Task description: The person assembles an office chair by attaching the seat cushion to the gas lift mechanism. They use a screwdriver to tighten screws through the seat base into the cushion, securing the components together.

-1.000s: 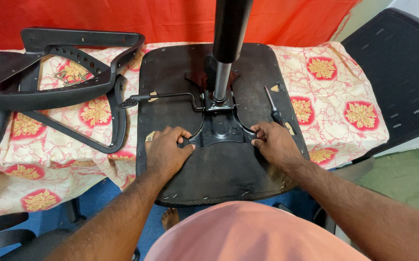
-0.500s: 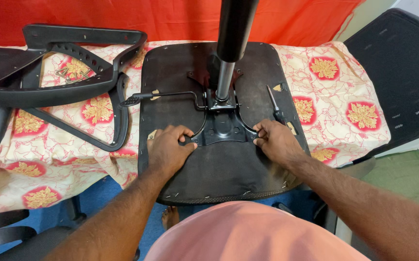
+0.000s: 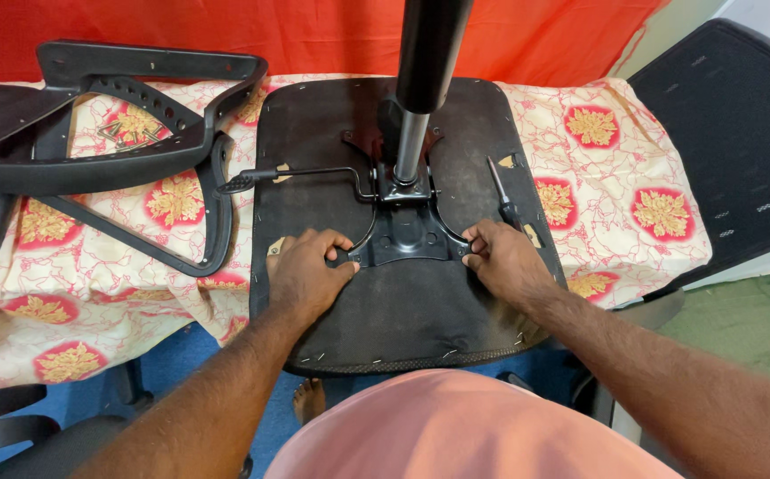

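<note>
Both hands pinch the near corners of the plate [image 3: 402, 235]: left hand [image 3: 307, 275], right hand [image 3: 502, 264]. Plate sits centred on the upturned seat [image 3: 402, 310] on the surface, column upright. Fasteners unclear; screwdriver [image 3: 502, 191] lies unused; armrest frame [image 3: 127, 133] unattached.

seat base [image 3: 402, 302] flat on the counter [image 3: 92, 257] mid-frame, mounting plate [image 3: 402, 235] on it, armrest frame [image 3: 118, 115] upper left, screwdriver [image 3: 502, 191] right of the plate
</note>
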